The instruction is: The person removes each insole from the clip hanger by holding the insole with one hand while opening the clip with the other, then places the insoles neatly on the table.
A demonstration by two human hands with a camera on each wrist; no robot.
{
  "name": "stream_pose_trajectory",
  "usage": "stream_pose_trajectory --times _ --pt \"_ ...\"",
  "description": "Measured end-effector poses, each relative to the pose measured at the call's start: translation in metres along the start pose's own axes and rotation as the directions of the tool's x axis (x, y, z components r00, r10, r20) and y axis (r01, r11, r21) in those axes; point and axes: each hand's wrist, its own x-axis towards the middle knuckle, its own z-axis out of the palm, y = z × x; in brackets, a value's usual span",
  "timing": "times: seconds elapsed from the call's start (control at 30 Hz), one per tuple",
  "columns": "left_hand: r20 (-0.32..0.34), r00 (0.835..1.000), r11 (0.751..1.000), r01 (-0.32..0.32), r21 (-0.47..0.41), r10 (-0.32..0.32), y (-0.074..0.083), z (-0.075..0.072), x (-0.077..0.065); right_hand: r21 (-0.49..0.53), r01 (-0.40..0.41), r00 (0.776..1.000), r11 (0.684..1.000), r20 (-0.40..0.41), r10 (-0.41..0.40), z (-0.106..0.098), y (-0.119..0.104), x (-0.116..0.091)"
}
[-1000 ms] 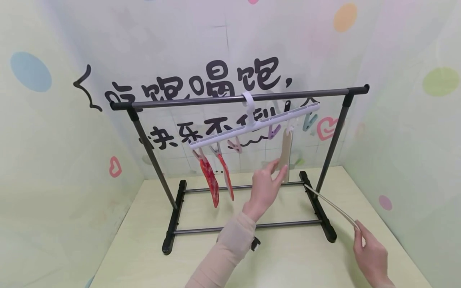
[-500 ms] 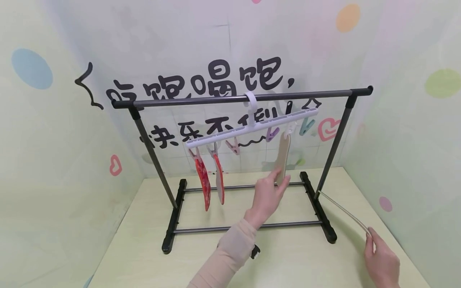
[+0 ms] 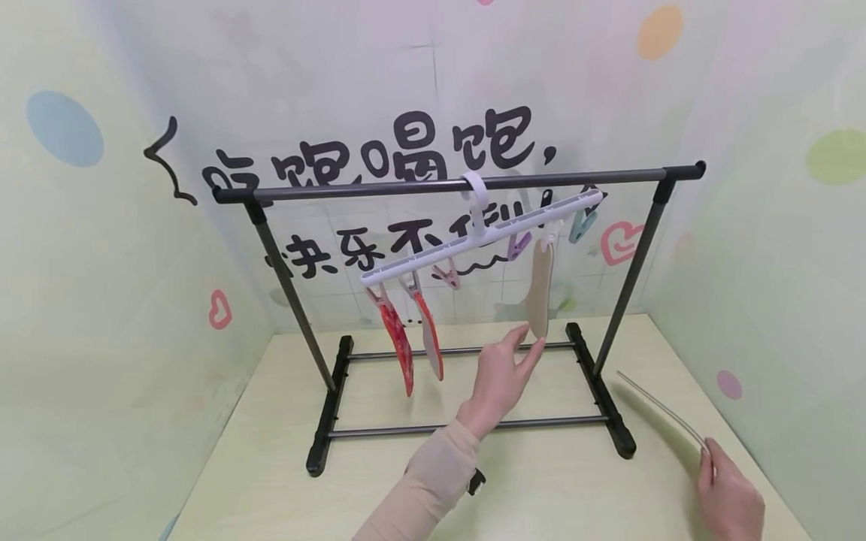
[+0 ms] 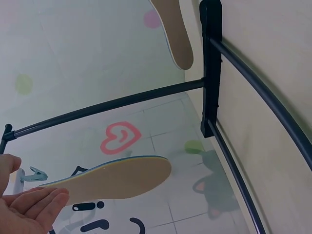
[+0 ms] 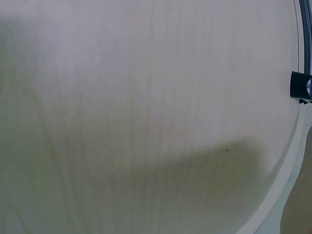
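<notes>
A beige insole (image 3: 539, 289) hangs from a white clip (image 3: 553, 231) near the right end of a white hanger (image 3: 473, 242). My left hand (image 3: 499, 379) is at the insole's lower end, thumb and fingers apart; in the left wrist view that insole (image 4: 126, 179) extends beyond the hand (image 4: 29, 209). My right hand (image 3: 731, 488), at the lower right, pinches the near end of a second insole (image 3: 659, 406), seen edge-on. Two red-edged insoles, one patterned (image 3: 398, 347) and one grey-faced (image 3: 431, 342), hang from clips at the hanger's left end.
The hanger hooks over the top bar (image 3: 379, 189) of a black rack standing on a pale wooden table (image 3: 541, 481). Pink (image 3: 448, 274), purple (image 3: 519, 246) and teal (image 3: 583, 225) clips hang without items. Printed curtains surround the table.
My left hand slides down to the hanging insole's lower end, and its fingers part. The hanger's right end dips, then rises again. My right hand moves right and down with its insole.
</notes>
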Motion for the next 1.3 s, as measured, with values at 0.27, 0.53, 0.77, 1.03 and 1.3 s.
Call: stream_pose_trajectory --times 0.27,0.53,0.77,1.03,1.3 --pt "-0.006 1.000 1.000 0.026 -0.010 -0.026 -0.005 -0.003 -0.005 -0.052 -0.075 0.994 0.996 0.081 0.079 0.001 0.002 -0.005" --pt "-0.014 0.999 0.999 0.030 -0.011 -0.031 -0.008 -0.005 -0.010 -0.025 -0.081 0.983 0.996 0.161 0.085 0.005 -0.004 -0.013" --pt "-0.013 0.999 0.999 0.044 0.001 -0.044 -0.012 -0.006 -0.014 -0.068 -0.120 0.959 0.990 0.251 0.134 0.009 -0.009 -0.015" --pt "-0.008 0.999 0.999 0.048 0.010 -0.048 -0.016 -0.008 -0.018 -0.107 -0.118 0.952 0.987 0.272 0.143 0.014 -0.011 -0.018" --pt "0.005 0.998 0.998 0.062 0.019 -0.062 -0.018 -0.010 -0.020 -0.113 -0.106 0.946 0.988 0.294 0.135 0.014 -0.012 -0.022"
